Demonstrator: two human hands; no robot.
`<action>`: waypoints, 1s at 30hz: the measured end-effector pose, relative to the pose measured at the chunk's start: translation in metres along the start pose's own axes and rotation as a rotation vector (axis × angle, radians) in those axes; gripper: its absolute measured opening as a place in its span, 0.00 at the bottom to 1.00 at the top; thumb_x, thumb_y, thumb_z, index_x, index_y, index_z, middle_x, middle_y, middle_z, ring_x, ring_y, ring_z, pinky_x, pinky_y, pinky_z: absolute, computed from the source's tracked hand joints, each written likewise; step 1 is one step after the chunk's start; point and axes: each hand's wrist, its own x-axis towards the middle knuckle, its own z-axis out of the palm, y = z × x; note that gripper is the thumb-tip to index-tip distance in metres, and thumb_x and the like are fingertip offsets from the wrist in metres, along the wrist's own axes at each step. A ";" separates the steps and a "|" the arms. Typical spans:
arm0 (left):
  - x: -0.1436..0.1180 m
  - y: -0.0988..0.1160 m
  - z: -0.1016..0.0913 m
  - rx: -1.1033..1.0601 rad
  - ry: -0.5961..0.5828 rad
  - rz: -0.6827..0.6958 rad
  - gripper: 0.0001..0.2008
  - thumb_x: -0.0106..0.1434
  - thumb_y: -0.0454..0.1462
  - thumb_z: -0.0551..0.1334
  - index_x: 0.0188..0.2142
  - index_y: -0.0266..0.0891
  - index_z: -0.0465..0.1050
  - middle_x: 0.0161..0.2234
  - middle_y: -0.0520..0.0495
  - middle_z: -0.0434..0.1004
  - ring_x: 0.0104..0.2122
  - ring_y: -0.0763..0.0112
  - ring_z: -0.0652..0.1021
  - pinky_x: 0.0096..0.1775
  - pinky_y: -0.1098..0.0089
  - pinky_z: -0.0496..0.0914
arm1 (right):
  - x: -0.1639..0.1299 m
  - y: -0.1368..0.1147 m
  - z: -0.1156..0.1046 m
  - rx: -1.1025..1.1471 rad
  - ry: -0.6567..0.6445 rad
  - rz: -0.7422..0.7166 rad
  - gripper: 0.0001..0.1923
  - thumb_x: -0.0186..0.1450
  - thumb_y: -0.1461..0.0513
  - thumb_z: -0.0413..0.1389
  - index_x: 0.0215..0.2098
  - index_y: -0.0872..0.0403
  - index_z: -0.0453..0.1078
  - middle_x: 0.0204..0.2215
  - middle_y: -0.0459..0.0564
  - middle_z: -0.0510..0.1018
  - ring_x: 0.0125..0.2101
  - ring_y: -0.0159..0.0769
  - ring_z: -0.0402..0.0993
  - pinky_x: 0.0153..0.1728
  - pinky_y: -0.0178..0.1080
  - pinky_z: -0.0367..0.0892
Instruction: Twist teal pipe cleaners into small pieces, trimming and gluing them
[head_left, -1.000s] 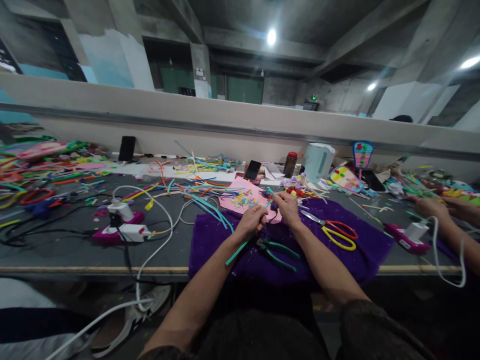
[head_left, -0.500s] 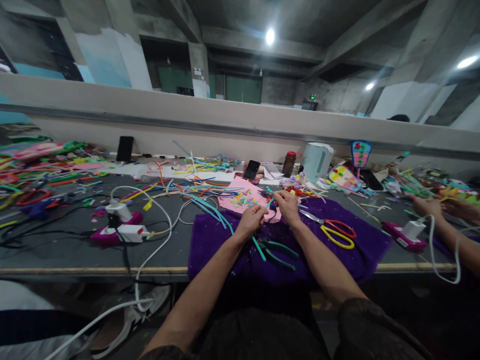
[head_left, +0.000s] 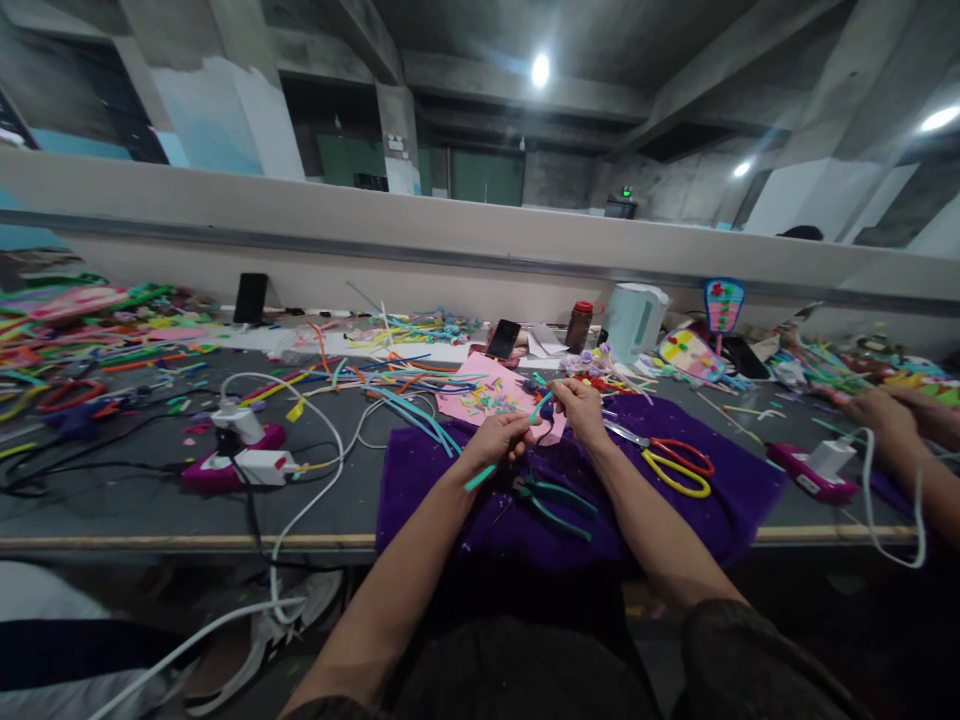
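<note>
A teal pipe cleaner (head_left: 480,478) runs through both my hands above the purple cloth (head_left: 435,500). My left hand (head_left: 496,440) is closed on it, and its loose end sticks out at the lower left. With a finger pinch, my right hand (head_left: 581,408) grips the other end, a short curved stretch showing between the hands. Just below them lie pliers with dark green handles (head_left: 559,508). Scissors with one red and one yellow handle (head_left: 679,470) rest to the right of my right hand. Behind my hands is a pink sheet (head_left: 457,405) scattered with small coloured cut pieces.
Pipe cleaners (head_left: 420,415) spread to the left, beside a power strip (head_left: 202,470) with white cables. A phone (head_left: 502,340), a red-capped bottle (head_left: 579,328) and a pale jug (head_left: 636,322) stand behind. At right, a co-worker's hands (head_left: 885,420) are near another power strip (head_left: 810,475).
The pipe cleaner's loose end has swung from pointing down and right to pointing down and left under my left hand. The stretch between my hands is now curved.
</note>
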 end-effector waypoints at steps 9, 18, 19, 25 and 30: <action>0.002 0.001 -0.006 -0.107 0.044 -0.032 0.16 0.47 0.44 0.65 0.28 0.31 0.69 0.21 0.48 0.72 0.15 0.82 0.67 0.15 0.80 0.57 | -0.007 -0.010 0.006 0.242 -0.227 0.217 0.17 0.54 0.50 0.53 0.29 0.57 0.70 0.20 0.46 0.72 0.14 0.23 0.59 0.12 0.28 0.51; 0.001 0.003 -0.005 -0.089 -0.017 -0.010 0.13 0.49 0.42 0.63 0.28 0.32 0.68 0.17 0.53 0.69 0.09 0.87 0.57 0.13 0.79 0.46 | -0.015 -0.008 0.016 0.214 -0.346 0.230 0.12 0.53 0.54 0.55 0.21 0.56 0.65 0.12 0.42 0.68 0.11 0.23 0.58 0.13 0.28 0.54; 0.001 0.002 -0.005 -0.106 -0.011 0.000 0.13 0.49 0.41 0.63 0.29 0.32 0.68 0.18 0.53 0.70 0.09 0.88 0.56 0.13 0.79 0.44 | -0.015 -0.007 0.018 0.234 -0.343 0.249 0.12 0.53 0.55 0.55 0.21 0.55 0.64 0.13 0.42 0.70 0.12 0.24 0.59 0.13 0.28 0.55; 0.006 -0.003 -0.004 -0.126 0.036 -0.009 0.15 0.47 0.38 0.62 0.35 0.32 0.68 0.18 0.52 0.71 0.08 0.88 0.55 0.13 0.79 0.42 | -0.017 -0.007 0.023 0.300 -0.304 0.312 0.12 0.52 0.54 0.55 0.21 0.55 0.62 0.13 0.43 0.71 0.13 0.27 0.64 0.15 0.30 0.60; 0.005 -0.003 -0.004 -0.129 0.032 -0.027 0.16 0.47 0.38 0.62 0.37 0.32 0.69 0.18 0.52 0.71 0.08 0.88 0.55 0.14 0.78 0.42 | -0.018 -0.011 0.022 0.314 -0.286 0.319 0.12 0.52 0.55 0.55 0.21 0.55 0.62 0.12 0.43 0.70 0.13 0.27 0.64 0.15 0.30 0.60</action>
